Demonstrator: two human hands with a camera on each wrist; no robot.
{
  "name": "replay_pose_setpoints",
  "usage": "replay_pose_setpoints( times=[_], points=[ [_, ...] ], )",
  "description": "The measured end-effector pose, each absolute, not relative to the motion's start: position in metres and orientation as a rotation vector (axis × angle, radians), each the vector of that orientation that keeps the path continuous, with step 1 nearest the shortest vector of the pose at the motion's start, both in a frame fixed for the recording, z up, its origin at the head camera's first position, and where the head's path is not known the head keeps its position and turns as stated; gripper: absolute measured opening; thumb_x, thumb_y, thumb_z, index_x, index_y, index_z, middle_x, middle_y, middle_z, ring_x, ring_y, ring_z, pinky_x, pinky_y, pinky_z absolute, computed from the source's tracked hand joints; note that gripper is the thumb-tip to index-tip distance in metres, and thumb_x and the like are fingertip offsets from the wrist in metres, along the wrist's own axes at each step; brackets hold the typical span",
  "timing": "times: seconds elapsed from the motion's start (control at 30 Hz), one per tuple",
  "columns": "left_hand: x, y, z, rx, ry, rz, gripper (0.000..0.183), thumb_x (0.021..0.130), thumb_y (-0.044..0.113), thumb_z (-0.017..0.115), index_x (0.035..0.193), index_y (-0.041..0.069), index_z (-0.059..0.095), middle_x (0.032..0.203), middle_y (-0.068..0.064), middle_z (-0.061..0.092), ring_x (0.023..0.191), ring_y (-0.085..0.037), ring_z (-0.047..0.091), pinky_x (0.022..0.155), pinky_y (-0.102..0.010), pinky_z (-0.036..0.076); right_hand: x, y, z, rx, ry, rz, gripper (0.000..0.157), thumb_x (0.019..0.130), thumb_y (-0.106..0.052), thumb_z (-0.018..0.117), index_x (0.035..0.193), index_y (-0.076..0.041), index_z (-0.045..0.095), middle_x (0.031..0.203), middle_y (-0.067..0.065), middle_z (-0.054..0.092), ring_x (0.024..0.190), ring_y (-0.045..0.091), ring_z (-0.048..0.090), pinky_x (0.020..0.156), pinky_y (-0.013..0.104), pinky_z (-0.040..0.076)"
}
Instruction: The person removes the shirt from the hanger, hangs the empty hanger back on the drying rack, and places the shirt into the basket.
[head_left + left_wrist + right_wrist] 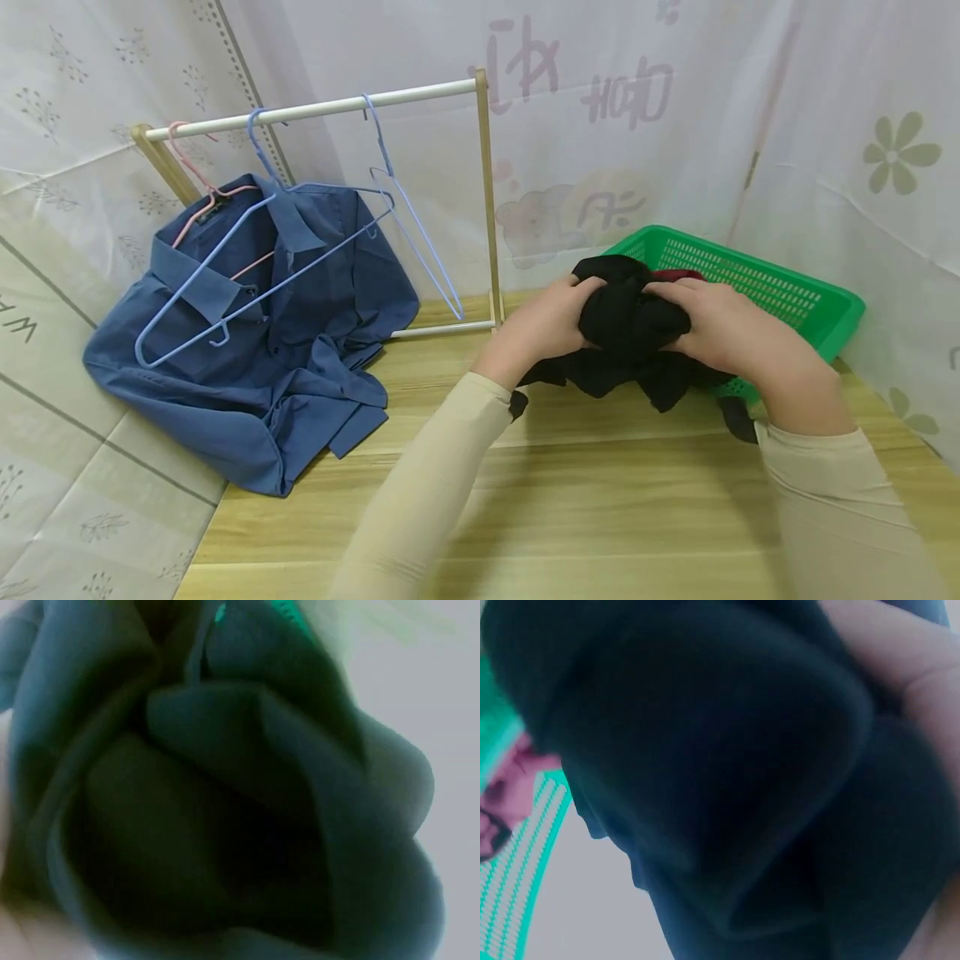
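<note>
A bunched black garment hangs between my two hands, in front of the green basket. My left hand grips its left side, thumb on top. On the other side my right hand holds it the same way. Loose black folds droop below the hands toward the table. In the left wrist view the black cloth fills most of the picture, its folds forming a hollow. The right wrist view shows the cloth close up, with fingers along its edge. What kind of garment it is, I cannot tell.
The green basket stands at the back right with a dark red cloth inside. At left, a small rack carries a blue shirt on a pink hanger and two blue hangers. Beneath lies a wooden tabletop.
</note>
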State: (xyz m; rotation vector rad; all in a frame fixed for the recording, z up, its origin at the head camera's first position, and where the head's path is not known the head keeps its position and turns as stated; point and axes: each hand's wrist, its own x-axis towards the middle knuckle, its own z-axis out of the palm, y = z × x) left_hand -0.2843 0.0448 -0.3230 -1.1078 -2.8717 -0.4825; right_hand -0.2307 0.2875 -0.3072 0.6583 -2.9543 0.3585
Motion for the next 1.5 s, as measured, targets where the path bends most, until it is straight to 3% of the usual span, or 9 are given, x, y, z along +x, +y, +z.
replay_pose_setpoints(
  times=[0.27, 0.47, 0.8, 0.9, 1.0, 1.1, 1.17, 1.33, 1.5],
  points=[
    [-0.31, 0.101, -0.3, -1.044, -2.798, -0.376, 0.076, 0.098, 0.026, 0.077, 0.164, 0.028, 0.038, 0.154, -0.004, 0.052, 0.13, -0.017, 0.062, 0.109, -0.028, 0.053, -0.235, 0.32, -0.28, 0.366, -2.973, 0.227, 0.076, 0.09, -0.003, 0.075, 0.157, 0.003, 0.039, 0.142, 0.039, 0.05, 0.125, 0.061, 0.052, 0.1, 0.072, 0.048],
    [-0.323, 0.129, -0.294, -1.045, -2.69, -0.371, 0.078, 0.099, 0.016, 0.072, 0.166, 0.028, 0.034, 0.153, -0.003, 0.051, 0.128, -0.015, 0.062, 0.102, -0.025, 0.054, -0.238, 0.331, -0.277, 0.274, -2.825, 0.23, 0.078, 0.087, 0.005, 0.068, 0.158, 0.004, 0.037, 0.145, 0.039, 0.046, 0.118, 0.069, 0.045, 0.099, 0.077, 0.043],
    [-0.348, 0.159, -0.341, -1.076, -2.544, -0.235, 0.076, 0.102, 0.02, 0.069, 0.167, 0.024, 0.031, 0.162, -0.007, 0.043, 0.144, -0.02, 0.053, 0.112, -0.024, 0.051, -0.244, 0.335, -0.298, 0.203, -2.879, 0.166, 0.087, 0.085, -0.001, 0.073, 0.159, 0.011, 0.027, 0.145, 0.046, 0.039, 0.118, 0.073, 0.038, 0.101, 0.08, 0.038],
    [-0.35, 0.167, -0.362, -1.049, -2.537, -0.067, 0.075, 0.106, 0.029, 0.065, 0.169, 0.025, 0.025, 0.168, -0.005, 0.038, 0.147, -0.021, 0.05, 0.12, -0.032, 0.046, -0.246, 0.337, -0.308, 0.161, -2.982, 0.183, 0.089, 0.088, -0.004, 0.073, 0.16, 0.011, 0.022, 0.148, 0.05, 0.029, 0.124, 0.077, 0.029, 0.096, 0.084, 0.038],
    [-0.349, 0.174, -0.38, -0.937, -2.594, 0.091, 0.08, 0.107, 0.042, 0.061, 0.171, 0.035, 0.014, 0.177, 0.003, 0.023, 0.159, -0.022, 0.035, 0.13, -0.05, 0.034, -0.249, 0.339, -0.318, 0.097, -3.084, 0.217, 0.088, 0.092, -0.006, 0.07, 0.162, 0.009, 0.018, 0.152, 0.052, 0.019, 0.126, 0.08, 0.021, 0.091, 0.087, 0.037],
    [-0.345, 0.18, -0.39, -0.777, -2.638, 0.149, 0.085, 0.106, 0.051, 0.06, 0.17, 0.045, 0.005, 0.18, 0.007, 0.008, 0.166, -0.024, 0.019, 0.128, -0.066, 0.027, -0.252, 0.342, -0.329, 0.048, -3.152, 0.263, 0.09, 0.094, -0.008, 0.067, 0.164, 0.008, 0.012, 0.153, 0.053, 0.012, 0.128, 0.081, 0.017, 0.092, 0.089, 0.035],
    [-0.342, 0.183, -0.394, -0.675, -2.635, 0.144, 0.089, 0.104, 0.055, 0.062, 0.17, 0.046, 0.003, 0.18, 0.004, 0.005, 0.166, -0.025, 0.017, 0.125, -0.069, 0.03, -0.255, 0.344, -0.336, 0.016, -3.187, 0.315, 0.094, 0.097, -0.011, 0.065, 0.166, 0.005, 0.005, 0.155, 0.054, 0.006, 0.129, 0.083, 0.014, 0.093, 0.09, 0.034],
    [-0.341, 0.185, -0.402, -0.462, -2.666, 0.073, 0.101, 0.093, 0.071, 0.068, 0.17, 0.043, 0.009, 0.173, -0.001, 0.021, 0.153, -0.023, 0.032, 0.112, -0.056, 0.044, -0.258, 0.35, -0.35, -0.07, -3.222, 0.423, 0.099, 0.102, -0.02, 0.063, 0.169, -0.006, -0.009, 0.158, 0.053, -0.005, 0.131, 0.086, 0.009, 0.096, 0.091, 0.034],
    [-0.345, 0.182, -0.4, -0.527, -2.784, -0.119, 0.096, 0.092, 0.068, 0.071, 0.168, 0.042, 0.017, 0.156, -0.002, 0.042, 0.131, -0.017, 0.047, 0.095, -0.031, 0.054, -0.252, 0.353, -0.353, -0.169, -3.223, 0.399, 0.102, 0.103, -0.042, 0.065, 0.17, -0.011, -0.004, 0.162, 0.049, -0.01, 0.132, 0.087, 0.01, 0.092, 0.09, 0.039]
  ],
)
